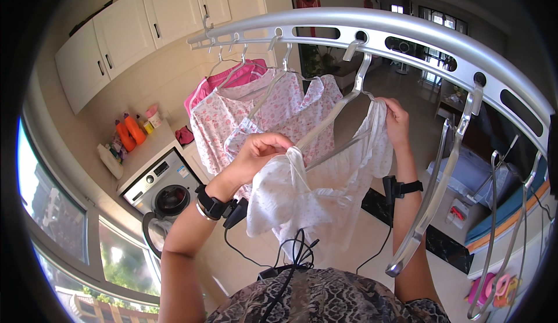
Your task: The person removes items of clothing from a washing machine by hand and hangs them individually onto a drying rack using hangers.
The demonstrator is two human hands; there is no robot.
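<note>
A thin white garment with a small print (292, 196) hangs on a metal clothes hanger (335, 107), which is hooked on the silver drying rail (348, 18). My left hand (263, 151) pinches the garment's near shoulder at the hanger's end. At the far shoulder, my right hand (396, 120) grips the gathered cloth between thumb and fingers. Behind it hang floral-print tops (244, 118) and a pink garment (235, 74) on similar hangers. To the right of my right arm, a bare metal hanger (436, 192) dangles from the same rail.
More bare hangers (495, 236) hang at the far right. A front-loading washing machine (161, 188) stands at left with its round door (154, 231) swung wide. Orange bottles (130, 131) sit on the counter above it. Windows (56, 183) line the left side. Cables run across my chest.
</note>
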